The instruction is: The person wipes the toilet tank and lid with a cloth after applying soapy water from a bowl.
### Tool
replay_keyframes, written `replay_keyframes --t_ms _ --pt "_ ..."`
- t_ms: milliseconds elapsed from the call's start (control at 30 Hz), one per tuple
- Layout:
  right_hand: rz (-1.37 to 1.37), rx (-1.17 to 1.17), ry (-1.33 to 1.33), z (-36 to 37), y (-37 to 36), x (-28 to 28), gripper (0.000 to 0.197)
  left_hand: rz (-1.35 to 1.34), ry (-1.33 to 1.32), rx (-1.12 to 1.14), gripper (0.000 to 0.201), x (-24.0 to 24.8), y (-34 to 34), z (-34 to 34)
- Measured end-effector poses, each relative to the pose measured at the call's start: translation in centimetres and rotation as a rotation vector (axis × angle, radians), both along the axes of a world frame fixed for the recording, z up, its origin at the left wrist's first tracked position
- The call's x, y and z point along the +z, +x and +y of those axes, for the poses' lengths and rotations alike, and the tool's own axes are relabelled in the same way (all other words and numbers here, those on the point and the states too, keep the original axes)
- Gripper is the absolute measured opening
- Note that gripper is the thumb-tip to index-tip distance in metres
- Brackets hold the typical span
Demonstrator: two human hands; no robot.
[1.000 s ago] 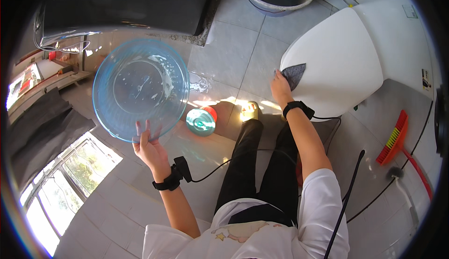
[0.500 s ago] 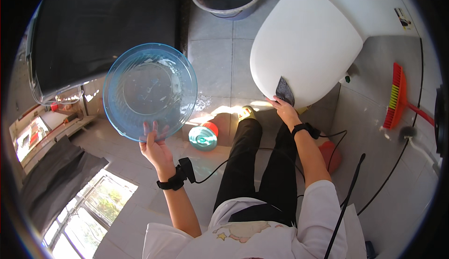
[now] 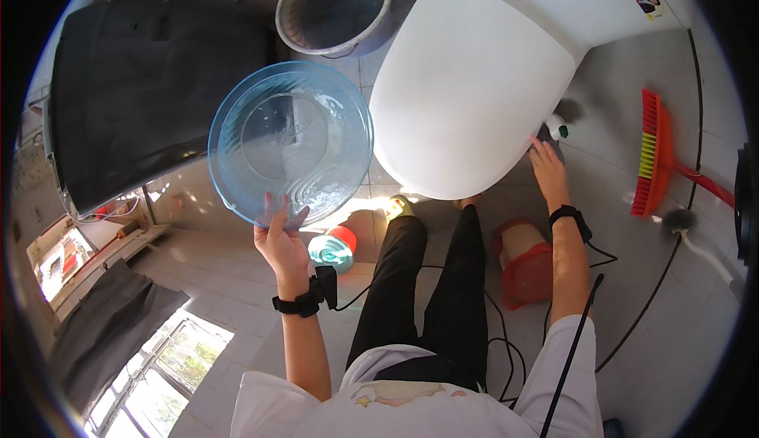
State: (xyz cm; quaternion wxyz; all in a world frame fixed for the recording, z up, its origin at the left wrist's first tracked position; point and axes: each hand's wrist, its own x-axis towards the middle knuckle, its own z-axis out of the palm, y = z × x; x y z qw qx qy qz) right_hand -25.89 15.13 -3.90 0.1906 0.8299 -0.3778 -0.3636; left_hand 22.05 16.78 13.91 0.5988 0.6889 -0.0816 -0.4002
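Note:
A clear blue plastic basin (image 3: 229, 149) hangs tilted in my left hand (image 3: 283, 252); the fingers show through its near rim, and a little water glints inside. My right hand (image 3: 551, 175) reaches down at the right edge of the white toilet lid (image 3: 474, 82), which is closed. A dark grey cloth (image 3: 548, 139) is at its fingertips, low beside the toilet and partly hidden by the hand. Just beyond the cloth lies a white bottle with a green cap (image 3: 558, 128).
A round bucket of dark water (image 3: 288, 23) stands left of the toilet. At my feet are a teal and red container (image 3: 332, 252) and a red bin (image 3: 528, 276). An orange-red broom (image 3: 660, 153) and a toilet brush (image 3: 678, 220) are at the right. Cables trail from my wrists.
My right hand has moved with the cloth from the lid's front edge to its right side, lower down. The basin now appears nearer the toilet, and the whole view has shifted.

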Motion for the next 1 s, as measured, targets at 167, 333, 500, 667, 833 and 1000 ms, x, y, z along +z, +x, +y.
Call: replay_keyframes --t_ms 167,333,500,667,833,1000 --pt "-0.425 -0.373 -0.276 -12.0 -1.1 9.5 0.033 0.066 0.049 0.045 0.029 2.7 -3.2 -2.9" --pt "-1.11 -0.504 -0.33 -21.9 3.6 14.6 0.045 0.161 0.118 0.062 0.038 6.8 -4.6 -6.8" --pt "-1.064 -0.686 -0.322 -28.0 8.1 15.5 0.042 0.23 0.122 0.077 0.037 10.8 -4.6 -12.1" --pt "-0.963 -0.75 -0.53 -33.6 10.5 13.9 0.029 0.186 0.142 0.107 0.035 10.7 -4.3 -14.1" --pt "-1.104 -0.87 -0.097 -39.5 12.0 11.8 0.036 0.16 0.159 0.147 0.039 9.8 -4.7 -14.3" --pt "-1.224 -0.954 0.338 -44.8 20.8 11.9 0.041 0.147 0.163 0.208 0.04 9.2 -4.4 -14.0"
